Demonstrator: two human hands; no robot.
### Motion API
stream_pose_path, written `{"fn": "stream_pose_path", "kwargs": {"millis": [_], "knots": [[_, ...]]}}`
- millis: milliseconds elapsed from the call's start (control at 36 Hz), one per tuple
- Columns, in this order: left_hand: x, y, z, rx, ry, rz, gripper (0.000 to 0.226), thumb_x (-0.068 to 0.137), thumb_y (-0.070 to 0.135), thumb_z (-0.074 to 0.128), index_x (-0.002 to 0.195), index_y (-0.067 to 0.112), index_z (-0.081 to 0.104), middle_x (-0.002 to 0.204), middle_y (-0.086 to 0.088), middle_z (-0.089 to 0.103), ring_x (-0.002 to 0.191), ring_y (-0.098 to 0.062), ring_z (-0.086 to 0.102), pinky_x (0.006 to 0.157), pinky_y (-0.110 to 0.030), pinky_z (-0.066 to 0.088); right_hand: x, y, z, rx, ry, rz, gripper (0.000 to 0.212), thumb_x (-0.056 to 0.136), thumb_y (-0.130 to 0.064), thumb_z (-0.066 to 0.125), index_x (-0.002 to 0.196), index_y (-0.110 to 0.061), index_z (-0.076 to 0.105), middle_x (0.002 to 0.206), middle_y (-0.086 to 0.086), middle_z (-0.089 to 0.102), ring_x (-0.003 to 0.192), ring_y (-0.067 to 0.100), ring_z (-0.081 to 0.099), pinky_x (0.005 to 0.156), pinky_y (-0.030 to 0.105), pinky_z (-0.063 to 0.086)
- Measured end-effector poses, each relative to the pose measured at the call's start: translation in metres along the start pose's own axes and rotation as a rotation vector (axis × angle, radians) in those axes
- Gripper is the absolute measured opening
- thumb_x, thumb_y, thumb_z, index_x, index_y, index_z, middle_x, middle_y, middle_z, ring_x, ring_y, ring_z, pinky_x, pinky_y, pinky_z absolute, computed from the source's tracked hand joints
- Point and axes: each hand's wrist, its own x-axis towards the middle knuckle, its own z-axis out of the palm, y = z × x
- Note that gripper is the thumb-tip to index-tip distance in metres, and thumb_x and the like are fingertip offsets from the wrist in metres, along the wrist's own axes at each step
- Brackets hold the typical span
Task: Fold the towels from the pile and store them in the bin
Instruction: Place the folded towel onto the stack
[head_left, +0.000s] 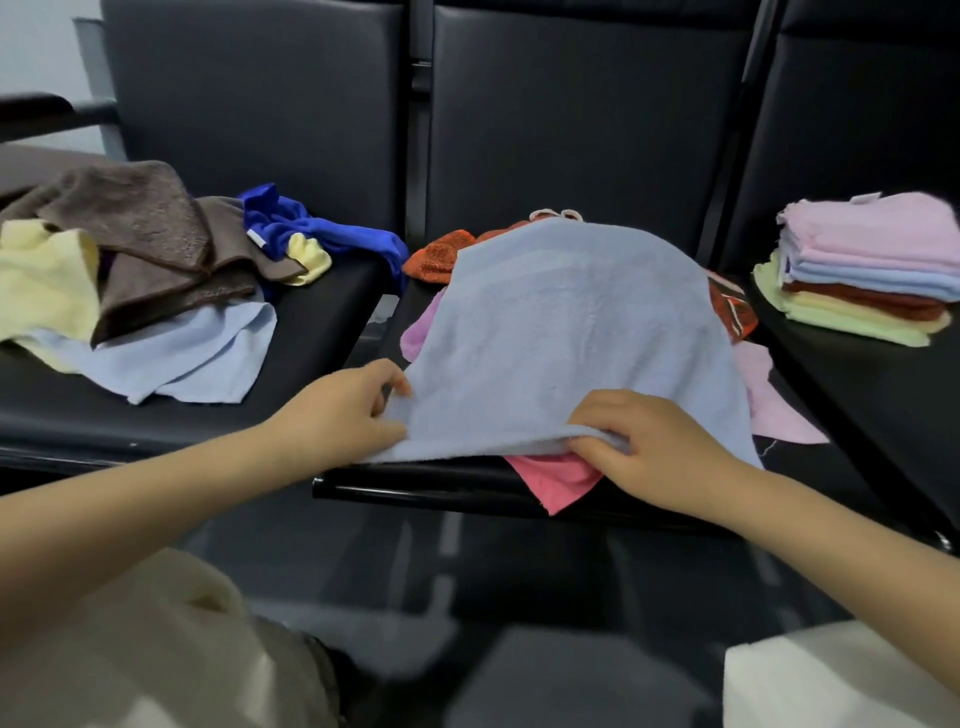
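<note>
Both hands were on the near edge of the light blue towel (561, 332), which lay draped over a heap of loose towels on the middle seat of the bench (363, 475). Left hand (345, 410) pinched the near-left corner w/ thumb + curled fingers; right hand (641, 441) had fingers curled under the near hem, gripping it. Main risk imo: towel wasn't flat, it sat humped over the orange towel (439, 257) and pink towel (550, 480) underneath, so any fold made there would prob come out skewed or wrinkled. Lifting it could also drag the pink one off the front edge, since that already hung over the lip. Grip points looked uneven (corner vs mid-hem), so the far-right side might sag and the edges not line up. Folded stack (862, 280) sat well apart on the right seat; unfolded pile (135, 280) on the left seat. No bin in view, so can't tell where storing ends up.
</note>
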Motion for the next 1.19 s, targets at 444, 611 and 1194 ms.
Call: {"fn": "stream_pose_path", "kwargs": {"millis": [444,611,1194], "knots": [[0.034,0.047,0.019,0.114,0.413,0.6,0.048,0.086,0.043,0.024,0.101,0.015,0.06,0.086,-0.005,0.067,0.079,-0.031,0.061,0.059,-0.035,0.04,0.013,0.011,-0.026,-0.001,-0.05,0.119,0.038,0.089,-0.025,0.068,0.061,-0.013,0.045,0.054,-0.002,0.042,0.055,0.011,0.04,0.054,0.023,0.029],[0.065,0.044,-0.003,0.287,0.449,0.566,0.054,0.081,0.059,0.026,0.087,0.016,0.059,0.068,-0.004,0.062,0.062,-0.029,0.057,0.053,-0.031,0.032,0.009,0.041,-0.068,-0.107,-0.008,0.244,0.032,0.092,-0.016,0.059,0.066,-0.001,0.048,0.06,0.006,0.046,0.056,0.009,0.037,0.056,0.025,0.027],[0.05,0.034,-0.021,-0.576,-0.05,0.211,0.039,0.087,0.042,0.054,0.093,0.005,0.064,0.081,0.0,0.06,0.077,-0.01,0.052,0.07,-0.025,0.041,-0.033,0.065,-0.089,0.633,0.083,0.666,0.008,0.092,-0.023,0.063,0.09,-0.018,0.069,0.086,-0.001,0.074,0.069,0.002,0.067,0.058,0.015,0.048]]}}
